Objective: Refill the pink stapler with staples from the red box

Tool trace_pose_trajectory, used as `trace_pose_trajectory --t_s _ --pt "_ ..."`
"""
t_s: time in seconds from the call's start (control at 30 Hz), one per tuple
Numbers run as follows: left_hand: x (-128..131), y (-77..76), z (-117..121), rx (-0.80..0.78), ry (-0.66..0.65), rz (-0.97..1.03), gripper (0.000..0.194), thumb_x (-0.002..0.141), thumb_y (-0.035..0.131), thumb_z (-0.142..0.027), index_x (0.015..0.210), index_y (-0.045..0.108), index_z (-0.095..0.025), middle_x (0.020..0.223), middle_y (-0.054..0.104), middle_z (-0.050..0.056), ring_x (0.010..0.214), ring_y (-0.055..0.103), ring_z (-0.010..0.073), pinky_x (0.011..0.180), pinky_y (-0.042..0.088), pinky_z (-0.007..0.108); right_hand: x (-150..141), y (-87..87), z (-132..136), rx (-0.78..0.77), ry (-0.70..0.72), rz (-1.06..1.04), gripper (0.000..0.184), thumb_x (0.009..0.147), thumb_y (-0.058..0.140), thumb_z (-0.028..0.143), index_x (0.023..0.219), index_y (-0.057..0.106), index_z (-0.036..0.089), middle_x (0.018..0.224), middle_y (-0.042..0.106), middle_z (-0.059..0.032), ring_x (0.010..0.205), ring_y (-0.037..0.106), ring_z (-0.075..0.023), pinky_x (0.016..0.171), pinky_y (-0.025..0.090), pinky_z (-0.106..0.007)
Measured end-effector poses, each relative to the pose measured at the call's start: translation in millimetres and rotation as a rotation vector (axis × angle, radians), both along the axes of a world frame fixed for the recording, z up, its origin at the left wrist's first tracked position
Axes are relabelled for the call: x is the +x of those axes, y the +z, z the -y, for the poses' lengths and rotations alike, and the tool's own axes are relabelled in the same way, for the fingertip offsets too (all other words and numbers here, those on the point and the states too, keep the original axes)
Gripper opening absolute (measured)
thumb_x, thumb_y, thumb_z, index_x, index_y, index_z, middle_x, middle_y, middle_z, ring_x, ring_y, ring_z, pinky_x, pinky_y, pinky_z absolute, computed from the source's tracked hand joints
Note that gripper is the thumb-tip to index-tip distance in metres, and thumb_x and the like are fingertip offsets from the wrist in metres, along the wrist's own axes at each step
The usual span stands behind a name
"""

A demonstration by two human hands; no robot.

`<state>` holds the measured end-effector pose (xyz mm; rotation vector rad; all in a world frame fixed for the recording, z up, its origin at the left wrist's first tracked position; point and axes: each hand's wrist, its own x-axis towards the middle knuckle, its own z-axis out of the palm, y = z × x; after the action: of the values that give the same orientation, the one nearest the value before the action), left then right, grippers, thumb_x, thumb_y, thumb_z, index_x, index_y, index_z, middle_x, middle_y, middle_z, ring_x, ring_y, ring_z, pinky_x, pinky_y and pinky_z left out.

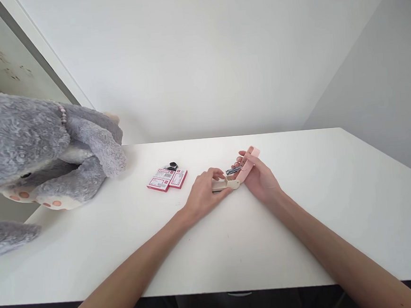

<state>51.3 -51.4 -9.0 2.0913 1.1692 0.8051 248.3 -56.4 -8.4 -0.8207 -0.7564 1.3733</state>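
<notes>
A stapler (pixel 233 184) with a cream base and a pink top arm (pixel 248 164) lies opened wide at its hinge, above the middle of the white table. My left hand (pixel 205 190) is closed around the cream base, thumb along the near side. The fingers of my right hand (pixel 260 177) are wrapped round the pink arm, which tilts up to the right. Between the hands, a silvery metal piece (pixel 233 170) sticks out from the pink arm toward the left. Whether staples sit in it is too small to tell.
Left of my hands, small white boxes with red edges (pixel 160 180) lie on the table (pixel 270 248). A small black object (pixel 172 166), perhaps a staple remover, sits behind them. A big grey plush toy (pixel 48 147) leans over the table's left end. A white wall (pixel 202 69) rises behind.
</notes>
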Motion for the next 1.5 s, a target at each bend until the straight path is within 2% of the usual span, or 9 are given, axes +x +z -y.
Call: trace_pose_trajectory --t_s 0.17,0.3,0.57,0.77,0.9,1.03,1.17,1.27,1.5 --pt "0 -0.6 -1 0.033 0.065 -0.029 0.038 0.088 0.075 -0.045 0.117 0.057 -0.028 0.118 0.074 0.003 0.116 0.065 0.0269 0.097 0.05 0.043 6 -5.0 -5 -0.022 -0.061 -0.038 0.028 0.084 0.077 0.05 0.097 0.068 0.028 0.094 0.063 -0.0022 0.093 0.066 -0.0239 0.091 0.06 -0.044" --pt "-1 2.8 0 0.021 0.087 -0.045 0.034 0.089 0.075 -0.043 0.114 0.058 -0.027 0.12 0.074 0.004 0.116 0.064 0.0279 0.098 0.049 0.044 8 -6.8 -7 0.026 -0.123 -0.015 0.027 0.083 0.076 0.053 0.09 0.065 0.029 0.092 0.064 -0.0028 0.094 0.067 -0.0265 0.097 0.059 -0.049" --pt "-2 -0.1 -3 0.036 0.099 -0.087 0.034 0.087 0.077 -0.035 0.115 0.059 -0.028 0.119 0.074 0.003 0.115 0.063 0.0288 0.1 0.048 0.046 8 -2.8 -4 0.038 -0.081 -0.008 0.039 0.084 0.07 0.066 0.091 0.066 0.028 0.092 0.065 -0.0038 0.098 0.068 -0.0283 0.099 0.057 -0.053" --pt "-4 -4.7 -6 0.03 0.102 -0.056 0.026 0.091 0.07 -0.026 0.115 0.06 -0.027 0.122 0.071 0.005 0.115 0.062 0.0277 0.094 0.05 0.042 13 -10.0 -9 0.025 -0.14 -0.097 0.02 0.082 0.076 0.043 0.089 0.067 0.027 0.09 0.066 -0.0017 0.095 0.069 -0.0256 0.105 0.056 -0.052" --pt "-5 -4.3 -6 0.058 0.102 -0.077 0.021 0.094 0.065 -0.023 0.114 0.059 -0.026 0.122 0.07 0.005 0.113 0.06 0.0273 0.096 0.049 0.043 17 -16.3 -13 -0.004 -0.227 -0.084 0.02 0.077 0.079 0.031 0.092 0.067 0.028 0.095 0.068 -0.0009 0.098 0.07 -0.0251 0.103 0.058 -0.052" --pt "-5 -5.2 -7 0.108 0.11 -0.092 0.02 0.095 0.063 -0.024 0.115 0.058 -0.026 0.121 0.07 0.004 0.112 0.061 0.0268 0.1 0.047 0.044 18 -17.4 -13 -0.026 -0.332 -0.014 0.024 0.072 0.078 0.022 0.094 0.068 0.026 0.101 0.069 -0.0013 0.099 0.071 -0.0235 0.099 0.06 -0.047" --pt "-6 -6.7 -8 0.159 0.119 -0.112 0.02 0.097 0.062 -0.026 0.117 0.058 -0.025 0.122 0.07 0.004 0.115 0.06 0.0267 0.103 0.045 0.045 17 -16.4 -11 -0.054 -0.414 0.113 0.025 0.073 0.074 0.022 0.095 0.066 0.026 0.103 0.069 -0.0018 0.097 0.072 -0.0232 0.093 0.061 -0.045" --pt "-6 -6.8 -8 0.218 0.134 -0.142 0.022 0.097 0.063 -0.025 0.119 0.057 -0.024 0.125 0.069 0.006 0.12 0.057 0.0273 0.105 0.043 0.045 16 -17.0 -10 -0.089 -0.478 0.251 0.025 0.074 0.068 0.022 0.098 0.065 0.025 0.106 0.069 -0.0021 0.097 0.072 -0.022 0.094 0.06 -0.044" --pt "-6 -6.2 -6 0.35 0.136 -0.227 0.022 0.1 0.062 -0.026 0.121 0.058 -0.024 0.125 0.069 0.006 0.127 0.052 0.0287 0.106 0.042 0.047 13 -15.8 -7 -0.11 -0.476 0.514 0.027 0.077 0.062 0.023 0.104 0.061 0.024 0.11 0.067 -0.0035 0.086 0.073 -0.021 0.088 0.058 -0.042"
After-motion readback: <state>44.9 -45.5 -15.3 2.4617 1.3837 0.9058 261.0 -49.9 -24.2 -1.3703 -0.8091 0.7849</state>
